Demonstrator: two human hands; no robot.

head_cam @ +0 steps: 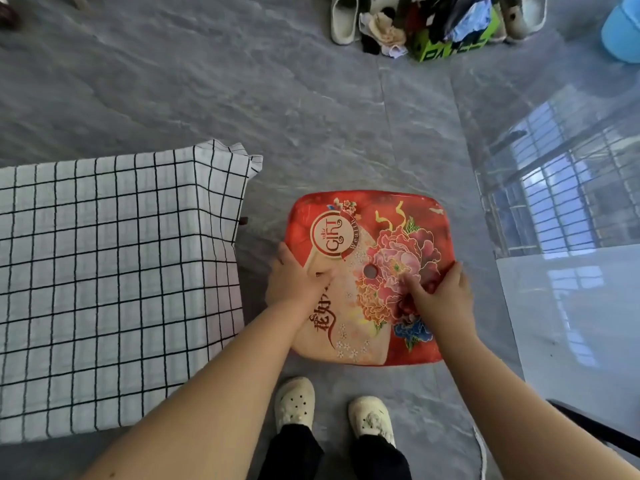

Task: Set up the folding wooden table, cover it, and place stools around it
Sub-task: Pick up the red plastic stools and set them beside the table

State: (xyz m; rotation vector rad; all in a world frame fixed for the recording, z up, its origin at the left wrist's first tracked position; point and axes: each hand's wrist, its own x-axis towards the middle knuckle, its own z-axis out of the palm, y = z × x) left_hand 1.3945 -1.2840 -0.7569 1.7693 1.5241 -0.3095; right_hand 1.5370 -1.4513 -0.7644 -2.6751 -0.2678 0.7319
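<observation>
One grey tiled floor (242,98), with a surface under white black-grid cloth (104,254) at left. Red square flower-print plastic stool (398,216) stands on the floor just right of it. Left hand (294,278) and right hand (443,296) grip its opposite seat edges, thumbs on top.

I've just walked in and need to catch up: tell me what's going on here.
A person stands over a red flower-printed stool on the grey floor. The left hand holds the seat's left edge and the right hand holds its right edge. To the person's left, a black-and-white checked cloth is already spread, presumably over the table, which it hides. The stool step looks under way.
</observation>
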